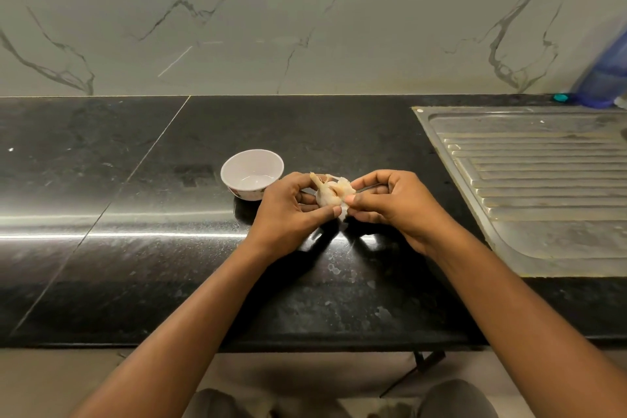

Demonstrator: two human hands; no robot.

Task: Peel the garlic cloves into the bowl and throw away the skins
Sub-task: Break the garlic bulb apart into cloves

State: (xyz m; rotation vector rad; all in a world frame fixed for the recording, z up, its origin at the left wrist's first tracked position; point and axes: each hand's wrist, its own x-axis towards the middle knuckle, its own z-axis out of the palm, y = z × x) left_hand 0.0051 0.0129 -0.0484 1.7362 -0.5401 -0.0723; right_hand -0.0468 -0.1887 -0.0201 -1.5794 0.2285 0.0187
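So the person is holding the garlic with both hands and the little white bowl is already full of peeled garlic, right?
Not quite. Both hands, left and right, do hold the garlic bulb over the black counter, but the head view shows the little white bowl beside them is empty, with no peeled cloves in it yet.

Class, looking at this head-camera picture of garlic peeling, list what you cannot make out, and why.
- Papery white garlic bulb: clove count unclear; the left hand and right hand cover its sides.
- Small white round bowl: near base hidden by the left hand.
- Blue translucent plastic container: blurred, cut off by the right edge.
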